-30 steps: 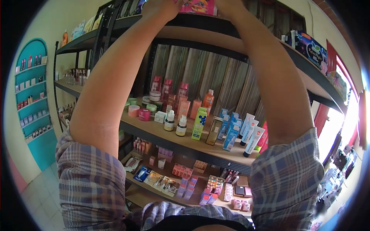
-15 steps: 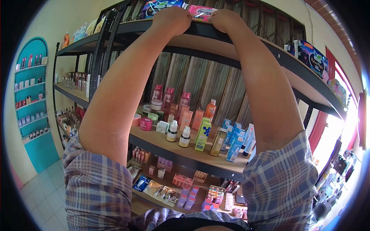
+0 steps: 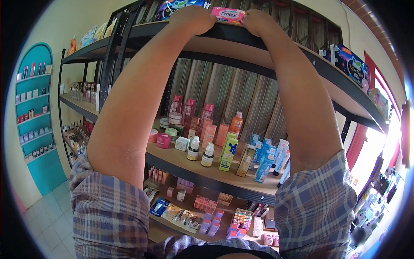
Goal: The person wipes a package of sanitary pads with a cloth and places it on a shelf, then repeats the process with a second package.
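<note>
Both arms reach up to the top shelf point(image 3: 233, 31). Between my two hands a pink pack with the word Protex point(image 3: 228, 15) sits at the shelf's front edge. My left hand point(image 3: 192, 20) is curled at the pack's left end, its fingers closed against it. At the right end my right hand point(image 3: 258, 22) also has its fingers closed on the pack. The fingertips of both hands are partly hidden. Behind my left hand stands a dark blue pack point(image 3: 174, 7).
The middle shelf point(image 3: 185, 165) holds jars, pink bottles point(image 3: 207, 113), a green box point(image 3: 228, 152) and blue boxes point(image 3: 264, 165). Small boxes stand on the shelf below. Another dark blue pack point(image 3: 351, 64) is at the top right. A turquoise wall niche point(image 3: 36, 103) is at the left.
My right hand has shifted slightly right along the pack, and more of the pack's front now shows. My left hand is nearly unmoved.
</note>
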